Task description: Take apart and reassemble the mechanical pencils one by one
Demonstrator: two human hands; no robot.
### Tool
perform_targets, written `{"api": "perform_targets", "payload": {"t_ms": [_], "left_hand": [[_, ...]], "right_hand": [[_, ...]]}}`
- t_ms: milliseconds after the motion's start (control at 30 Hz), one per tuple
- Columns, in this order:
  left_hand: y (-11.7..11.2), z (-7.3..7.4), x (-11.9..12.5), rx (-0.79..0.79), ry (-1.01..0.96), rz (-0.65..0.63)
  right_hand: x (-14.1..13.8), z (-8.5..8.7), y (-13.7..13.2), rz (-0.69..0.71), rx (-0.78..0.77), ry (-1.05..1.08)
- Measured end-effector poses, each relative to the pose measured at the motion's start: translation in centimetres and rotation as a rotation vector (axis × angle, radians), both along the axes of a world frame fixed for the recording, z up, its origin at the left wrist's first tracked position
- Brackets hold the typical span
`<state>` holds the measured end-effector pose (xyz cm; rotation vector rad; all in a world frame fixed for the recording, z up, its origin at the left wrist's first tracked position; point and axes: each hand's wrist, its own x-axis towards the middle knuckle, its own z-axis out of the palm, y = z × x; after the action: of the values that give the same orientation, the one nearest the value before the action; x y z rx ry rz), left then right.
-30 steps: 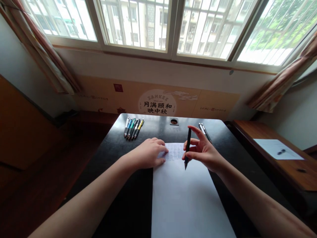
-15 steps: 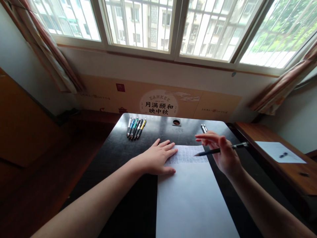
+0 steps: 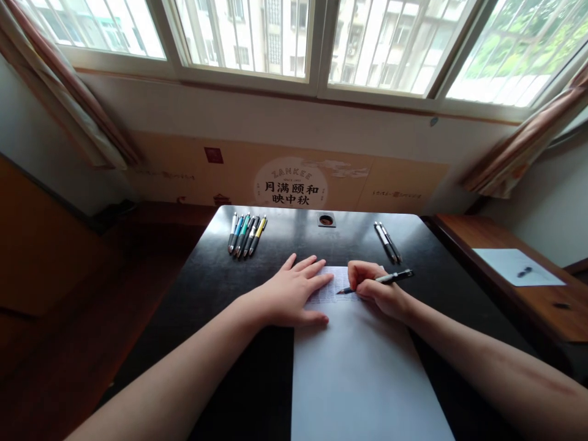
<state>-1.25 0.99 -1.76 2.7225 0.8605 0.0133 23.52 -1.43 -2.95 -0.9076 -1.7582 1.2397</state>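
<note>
Two bare hands meet at centre frame on a dark bench (image 3: 215, 288). The left hand (image 3: 294, 295) lies flat, fingers spread, on the left edge of a white sheet (image 3: 362, 367). The right hand (image 3: 377, 295) pinches a black pen (image 3: 395, 277), tip on the sheet's top lines. Only those lines appear written; the rest below is blank.

I get a single feed, from the camera worn on the person's head. It looks forward and down along both forearms over the dark table (image 3: 215, 275), facing the window (image 3: 316, 43) on the far wall. The left hand (image 3: 294, 295) and the right hand (image 3: 374, 294) with its pen (image 3: 390, 277) sit close, near mid-frame. The sheet of paper (image 3: 362, 373) runs off the bottom edge. A side desk (image 3: 505, 300) shows at the right.
</note>
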Motion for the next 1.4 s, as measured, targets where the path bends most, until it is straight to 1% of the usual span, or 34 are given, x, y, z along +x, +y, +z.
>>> {"api": "perform_targets", "payload": {"t_ms": [100, 167, 300, 533, 700, 1100, 1400], "left_hand": [[0.00, 0.16, 0.13, -0.012, -0.004, 0.016], [-0.01, 0.30, 0.23, -0.017, -0.008, 0.021], [-0.01, 0.56, 0.34, -0.019, -0.023, 0.007], [-0.03, 0.55, 0.38, -0.027, -0.057, 0.009], [-0.05, 0.50, 0.35, -0.022, -0.060, 0.005], [0.13, -0.14, 0.15, -0.009, -0.076, -0.007], [0.03, 0.12, 0.19, -0.010, -0.036, 0.004]], "right_hand": [[0.13, -0.51, -0.15, 0.004, 0.077, -0.082], [0.15, -0.58, -0.30, 0.037, 0.127, -0.154], [0.18, -0.55, -0.58, 0.079, 0.164, -0.245], [0.12, -0.66, -0.66, 0.072, 0.190, -0.247], [0.09, -0.72, -0.56, 0.080, 0.177, -0.251], [0.25, -0.56, -0.40, 0.077, 0.179, -0.272], [0.34, -0.50, -0.46, 0.068, 0.189, -0.274]]}}
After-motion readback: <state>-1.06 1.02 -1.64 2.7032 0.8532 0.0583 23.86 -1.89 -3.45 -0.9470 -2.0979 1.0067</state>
